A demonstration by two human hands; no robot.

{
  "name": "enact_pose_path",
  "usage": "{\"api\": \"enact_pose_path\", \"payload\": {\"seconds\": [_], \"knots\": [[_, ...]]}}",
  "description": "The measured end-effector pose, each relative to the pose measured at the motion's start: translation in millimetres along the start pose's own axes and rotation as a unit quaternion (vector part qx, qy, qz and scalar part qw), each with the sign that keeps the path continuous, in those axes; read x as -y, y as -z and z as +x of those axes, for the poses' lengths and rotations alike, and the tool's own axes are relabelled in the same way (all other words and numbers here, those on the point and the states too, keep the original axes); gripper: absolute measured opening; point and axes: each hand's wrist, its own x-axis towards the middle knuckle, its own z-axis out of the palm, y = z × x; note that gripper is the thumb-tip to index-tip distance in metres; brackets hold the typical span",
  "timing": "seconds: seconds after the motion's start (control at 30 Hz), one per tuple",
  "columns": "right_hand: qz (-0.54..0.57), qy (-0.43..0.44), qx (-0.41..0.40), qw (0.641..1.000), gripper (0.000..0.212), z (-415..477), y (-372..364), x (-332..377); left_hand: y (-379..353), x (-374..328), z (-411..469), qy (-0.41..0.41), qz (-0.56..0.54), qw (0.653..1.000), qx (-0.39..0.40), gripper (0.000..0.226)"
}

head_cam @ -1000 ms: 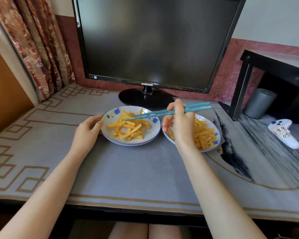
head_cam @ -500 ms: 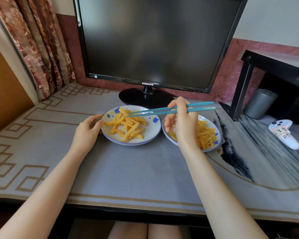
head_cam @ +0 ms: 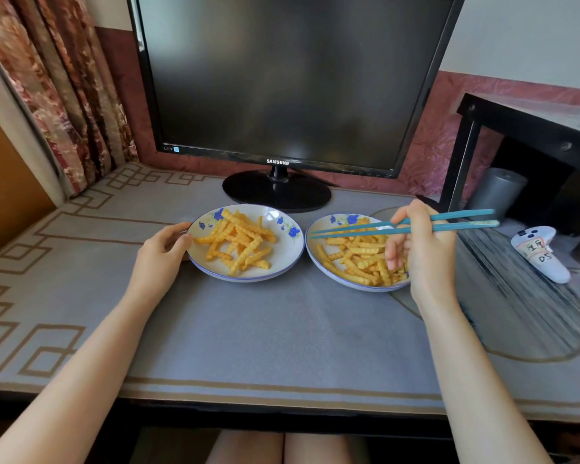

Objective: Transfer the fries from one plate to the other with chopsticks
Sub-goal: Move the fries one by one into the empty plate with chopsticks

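Right hand (head_cam: 426, 249) grips the teal chopsticks (head_cam: 365, 229), tips close together over the left rim of the right plate (head_cam: 311, 256), just above its fries (head_cam: 355, 259). That hand hides the plate's right edge. Left hand (head_cam: 163, 252) holds the rim of the left plate (head_cam: 282, 259), crinkle fries (head_cam: 241, 242) piled inside, centre frame. Grey patterned mat (head_cam: 265, 329) underneath, dark monitor (head_cam: 282, 78) behind, curtain (head_cam: 64, 78) upper left. White controller (head_cam: 539, 252) far right, its label hard to read.
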Motion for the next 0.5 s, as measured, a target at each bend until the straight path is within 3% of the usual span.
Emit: {"api": "enact_pose_path", "payload": {"seconds": [0.3, 0.5], "knots": [[-0.059, -0.008, 0.009, 0.998, 0.034, -3.2, 10.4, -0.6, 0.0, 0.1, -1.0, -0.001, -0.005, 1.0, -0.002, 0.028], [-0.023, -0.041, -0.044, 0.998, 0.034, 0.2, 9.0, -6.0, 0.2, -0.5, -1.4, -0.005, 0.001, 1.0, 0.0, 0.028]]}}
